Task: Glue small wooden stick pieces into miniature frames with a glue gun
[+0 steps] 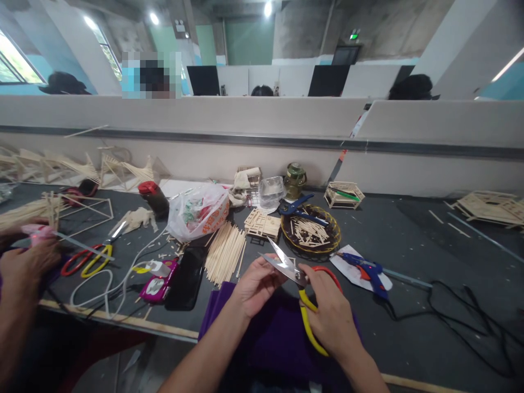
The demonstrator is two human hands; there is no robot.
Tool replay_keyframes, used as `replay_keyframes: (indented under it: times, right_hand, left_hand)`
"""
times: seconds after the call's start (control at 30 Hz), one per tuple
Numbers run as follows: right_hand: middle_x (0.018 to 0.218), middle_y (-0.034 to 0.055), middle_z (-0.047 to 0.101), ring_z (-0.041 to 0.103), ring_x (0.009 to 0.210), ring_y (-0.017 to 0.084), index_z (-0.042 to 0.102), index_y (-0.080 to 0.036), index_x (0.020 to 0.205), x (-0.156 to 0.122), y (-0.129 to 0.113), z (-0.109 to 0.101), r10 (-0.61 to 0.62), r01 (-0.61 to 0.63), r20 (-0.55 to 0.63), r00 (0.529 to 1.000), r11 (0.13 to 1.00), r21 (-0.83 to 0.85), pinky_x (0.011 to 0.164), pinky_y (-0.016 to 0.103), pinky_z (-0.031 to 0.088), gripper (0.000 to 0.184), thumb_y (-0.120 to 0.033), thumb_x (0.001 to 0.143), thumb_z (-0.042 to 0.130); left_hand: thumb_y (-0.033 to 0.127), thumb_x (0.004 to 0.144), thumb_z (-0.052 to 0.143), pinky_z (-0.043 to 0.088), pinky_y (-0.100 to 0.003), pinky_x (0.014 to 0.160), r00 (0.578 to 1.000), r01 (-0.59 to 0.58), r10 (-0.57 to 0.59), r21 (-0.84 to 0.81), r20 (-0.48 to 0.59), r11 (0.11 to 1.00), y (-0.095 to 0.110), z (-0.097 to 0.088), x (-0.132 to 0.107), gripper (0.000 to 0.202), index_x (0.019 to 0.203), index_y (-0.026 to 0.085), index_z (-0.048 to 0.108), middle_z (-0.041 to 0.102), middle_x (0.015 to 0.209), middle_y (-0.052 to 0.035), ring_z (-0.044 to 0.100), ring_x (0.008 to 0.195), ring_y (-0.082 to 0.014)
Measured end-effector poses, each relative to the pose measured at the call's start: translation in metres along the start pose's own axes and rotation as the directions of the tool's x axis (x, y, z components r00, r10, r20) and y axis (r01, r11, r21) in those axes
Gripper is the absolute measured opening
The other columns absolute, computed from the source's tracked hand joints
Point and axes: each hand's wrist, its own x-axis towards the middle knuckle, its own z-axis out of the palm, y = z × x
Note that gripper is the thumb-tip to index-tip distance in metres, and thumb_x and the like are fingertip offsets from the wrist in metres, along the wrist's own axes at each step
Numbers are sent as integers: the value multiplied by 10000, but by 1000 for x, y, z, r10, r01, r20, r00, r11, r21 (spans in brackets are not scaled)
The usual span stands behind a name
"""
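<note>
My right hand (327, 305) grips a pair of scissors (303, 281) with red and yellow handles. Its blades stand apart and point up and to the left. Close by the blades, my left hand (260, 286) has its fingers bent together; whatever they pinch is too small or hidden to name. Beyond both hands, a round wicker basket (339, 240) contains short cut wooden sticks (309, 232). A fan of longer wooden sticks (225, 254) lies to the left, beside a small stick-built piece (262, 224). Purple cloth (266, 344) spreads under my forearms.
At right, a blue glue gun (364, 270) rests on white paper, its black cord (466, 322) trailing. Left are a phone (186, 278), a plastic bag (198, 210) and a power strip (159, 284). A co-worker's hand (30, 262) holds a pink glue gun (39, 232) near other scissors (96, 259).
</note>
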Motion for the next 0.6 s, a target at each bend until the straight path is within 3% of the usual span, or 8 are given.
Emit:
replay_keyframes:
  times: [0.27,0.37,0.5,0.6]
  right_hand:
    - [943,59,669,649,795,204,514,-228,1256,-6,4,6,9,-8,-39,999,1000,22,680,286,503,459,-142,805,498]
    - [1032,54,687,668,843,182,514,-232,1248,-7,12,4,34,-28,-70,997,996,82,723,260,511,426,-150,831,479]
    - [1199,73,625,621,1018,195,425,-228,1341,-1,29,-16,65,-59,-103,993,996,66,850,295,491,521,-159,826,449]
    - [1199,67,612,623,959,206,417,-253,1361,5,41,-39,163,-167,-113,980,986,-23,806,318,498,549,-210,815,460]
  left_hand:
    - [132,692,779,526,-277,784,998,46,-47,18,43,999,-3,3,-1,172,807,114,652,637,717,-3,576,610,-66]
    - [139,706,773,528,-318,839,998,52,-52,22,20,998,-3,3,0,190,854,114,657,634,756,0,579,623,-61]
    - [138,735,746,527,-312,845,998,55,-55,-5,8,998,-2,2,2,174,880,115,654,627,785,4,583,633,-57]
    - [129,763,715,529,-319,842,998,59,-59,-17,-4,998,-2,1,5,153,901,123,650,633,798,2,599,656,-71]
